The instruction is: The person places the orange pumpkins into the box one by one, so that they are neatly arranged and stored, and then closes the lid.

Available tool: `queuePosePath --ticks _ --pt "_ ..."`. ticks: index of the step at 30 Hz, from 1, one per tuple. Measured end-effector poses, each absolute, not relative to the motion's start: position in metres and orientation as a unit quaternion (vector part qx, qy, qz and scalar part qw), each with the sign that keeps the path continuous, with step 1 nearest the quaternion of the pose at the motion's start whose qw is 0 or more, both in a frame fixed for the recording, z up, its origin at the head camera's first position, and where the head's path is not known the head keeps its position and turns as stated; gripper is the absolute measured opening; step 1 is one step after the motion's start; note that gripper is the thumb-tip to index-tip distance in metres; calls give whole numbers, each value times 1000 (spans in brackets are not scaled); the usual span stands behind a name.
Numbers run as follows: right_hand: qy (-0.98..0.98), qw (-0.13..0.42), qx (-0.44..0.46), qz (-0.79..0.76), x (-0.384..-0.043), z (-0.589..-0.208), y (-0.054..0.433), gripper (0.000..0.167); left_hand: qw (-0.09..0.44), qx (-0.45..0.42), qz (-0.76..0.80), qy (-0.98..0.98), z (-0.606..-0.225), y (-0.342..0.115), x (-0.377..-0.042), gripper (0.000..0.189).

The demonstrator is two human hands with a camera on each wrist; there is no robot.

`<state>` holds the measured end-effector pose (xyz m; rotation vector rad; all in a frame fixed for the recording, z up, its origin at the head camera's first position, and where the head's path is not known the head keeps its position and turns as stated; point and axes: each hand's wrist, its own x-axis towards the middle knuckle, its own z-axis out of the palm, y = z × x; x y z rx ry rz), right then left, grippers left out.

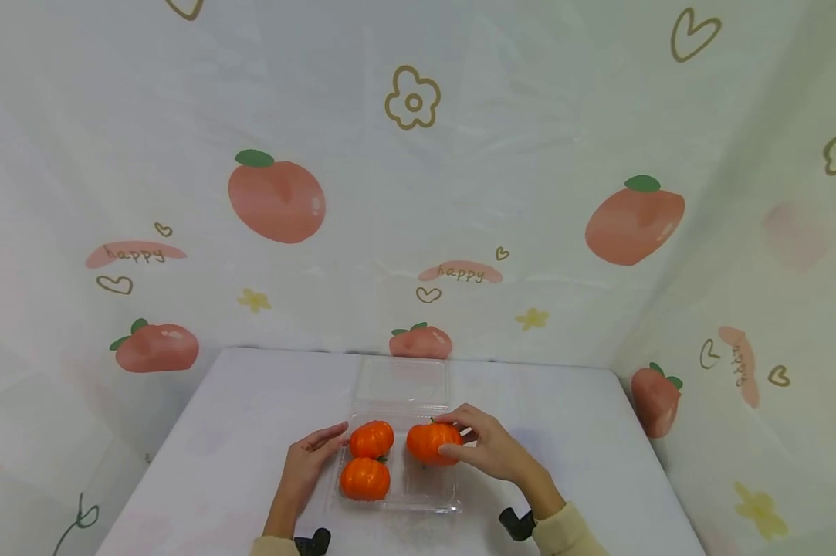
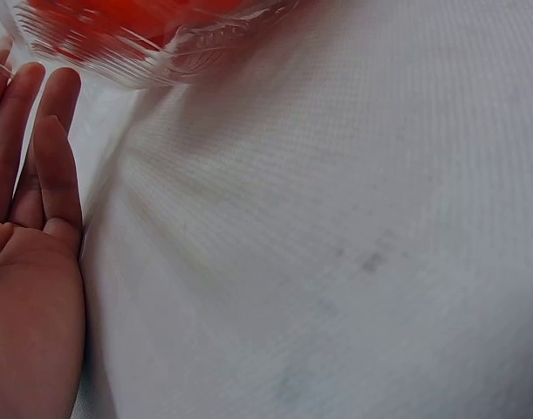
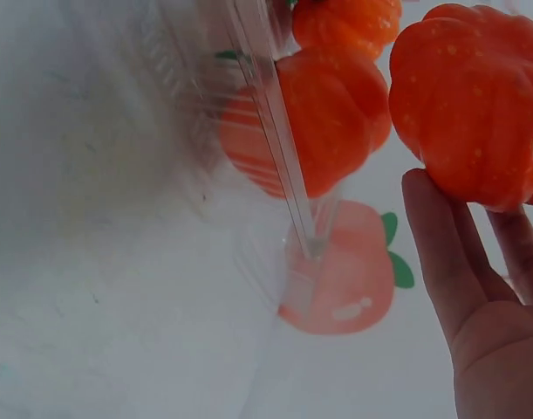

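Left hand (image 1: 308, 467), fingers straight, at the left wall of a clear plastic lidded box (image 1: 431, 488); contact unclear from where I stand; two glossy orange ribbed pumpkins (image 1: 365, 480) in its left half; third glossy orange pumpkin (image 1: 426, 444) over the right half, pinched in the right hand (image 1: 492, 449); I'd brace the box, lower straight, release late.

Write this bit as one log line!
right hand: holds pumpkin above box | left hand: beside box | lid: open | two pumpkins: in box's left half
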<state>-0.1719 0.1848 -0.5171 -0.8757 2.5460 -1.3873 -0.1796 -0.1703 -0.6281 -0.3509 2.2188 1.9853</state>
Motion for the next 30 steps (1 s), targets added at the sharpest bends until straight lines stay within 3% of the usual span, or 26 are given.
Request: queuePosePath --ticks 16,30 --pt "825 121 -304 -460 -160 -529 170 38 64 -114 667 734 -629 -172 -179 43" --pt "835 119 -313 -436 -153 -541 163 38 62 -112 681 721 -629 -172 -179 44"
